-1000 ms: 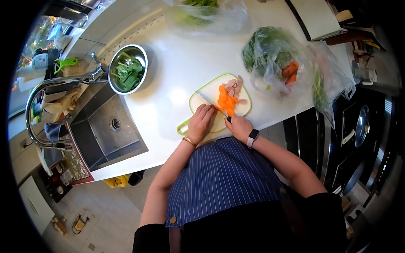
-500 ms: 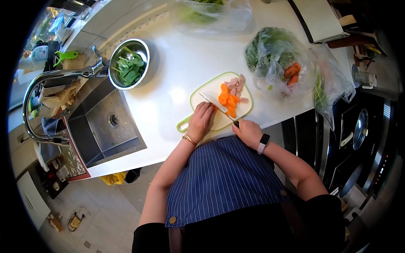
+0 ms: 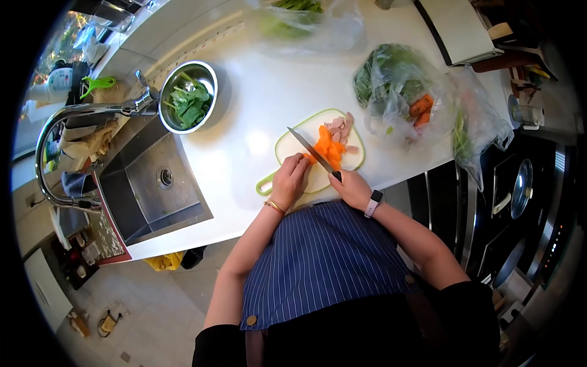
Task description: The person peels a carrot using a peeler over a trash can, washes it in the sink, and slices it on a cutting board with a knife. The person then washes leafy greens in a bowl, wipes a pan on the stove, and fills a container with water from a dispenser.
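Note:
A white cutting board (image 3: pixel 285 144) with a green rim lies on the counter in front of me. My right hand (image 3: pixel 353 188) is closed round the dark handle of a kitchen knife (image 3: pixel 309 147), its blade slanting up and left across the board. Curled fingers of my left hand (image 3: pixel 290 180) press on a piece of carrot (image 3: pixel 309 158), mostly hidden beneath them, left of the blade. Orange carrot slices (image 3: pixel 329 145) are heaped just right of the blade. Thin pinkish slices (image 3: pixel 340 126), seemingly meat, lie at the board's upper right.
A steel bowl (image 3: pixel 213 82) of green leaves stands beside the sink (image 3: pixel 174 211) and its tall faucet (image 3: pixel 46 131). Plastic bags hold leafy greens (image 3: pixel 385 76) and whole carrots (image 3: pixel 421 105). Another bag of greens (image 3: pixel 292 21) lies at the back. A stove (image 3: pixel 510 229) is at right.
The knife has lifted and shifted slightly right, and more of its blade shows. My right hand has moved a little left and down. My left hand stays on the carrot.

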Available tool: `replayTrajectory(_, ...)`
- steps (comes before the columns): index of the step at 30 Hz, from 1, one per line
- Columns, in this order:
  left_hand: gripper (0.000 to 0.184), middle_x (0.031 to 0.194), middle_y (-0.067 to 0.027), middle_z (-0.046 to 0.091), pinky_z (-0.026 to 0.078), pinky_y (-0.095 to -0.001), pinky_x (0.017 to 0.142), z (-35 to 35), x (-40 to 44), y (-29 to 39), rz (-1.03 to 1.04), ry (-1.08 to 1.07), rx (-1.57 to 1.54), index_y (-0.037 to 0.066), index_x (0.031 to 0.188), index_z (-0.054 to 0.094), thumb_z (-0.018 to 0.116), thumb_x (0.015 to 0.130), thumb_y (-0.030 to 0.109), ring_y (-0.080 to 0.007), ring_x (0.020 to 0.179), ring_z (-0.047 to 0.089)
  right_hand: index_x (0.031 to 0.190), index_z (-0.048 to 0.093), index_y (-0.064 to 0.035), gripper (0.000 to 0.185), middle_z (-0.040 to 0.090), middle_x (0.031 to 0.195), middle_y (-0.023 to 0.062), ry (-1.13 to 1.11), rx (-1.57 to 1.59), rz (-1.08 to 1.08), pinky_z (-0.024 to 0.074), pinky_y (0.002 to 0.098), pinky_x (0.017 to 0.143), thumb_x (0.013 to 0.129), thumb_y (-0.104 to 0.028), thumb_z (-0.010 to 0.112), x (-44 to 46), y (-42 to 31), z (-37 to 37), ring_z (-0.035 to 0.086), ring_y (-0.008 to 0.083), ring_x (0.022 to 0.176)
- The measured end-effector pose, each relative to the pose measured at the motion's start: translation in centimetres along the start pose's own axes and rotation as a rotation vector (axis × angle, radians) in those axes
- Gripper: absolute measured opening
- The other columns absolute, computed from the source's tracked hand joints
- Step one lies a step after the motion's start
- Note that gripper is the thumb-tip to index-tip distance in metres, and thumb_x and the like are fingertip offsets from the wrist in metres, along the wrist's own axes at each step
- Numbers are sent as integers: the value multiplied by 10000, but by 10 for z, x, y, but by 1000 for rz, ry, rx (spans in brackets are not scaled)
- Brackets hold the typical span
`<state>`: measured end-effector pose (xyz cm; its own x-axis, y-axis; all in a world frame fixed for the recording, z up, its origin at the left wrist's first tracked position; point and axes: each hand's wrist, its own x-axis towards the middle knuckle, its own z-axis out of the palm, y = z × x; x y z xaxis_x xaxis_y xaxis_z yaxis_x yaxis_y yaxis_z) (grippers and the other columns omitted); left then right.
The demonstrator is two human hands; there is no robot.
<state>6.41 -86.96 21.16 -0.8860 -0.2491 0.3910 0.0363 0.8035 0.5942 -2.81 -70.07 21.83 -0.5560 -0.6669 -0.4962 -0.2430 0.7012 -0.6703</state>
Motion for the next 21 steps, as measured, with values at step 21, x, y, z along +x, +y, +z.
replayTrajectory(21, 198, 957, -112, 598, 511, -310, 633, 3, -1, -5, -2, -21, -56, 15, 945, 579, 643, 758, 25, -248, 791, 605, 775, 558, 39, 403, 583, 682, 246, 26, -227, -12, 458, 464, 607, 885, -343, 487, 10, -19, 10, 583, 400, 662)
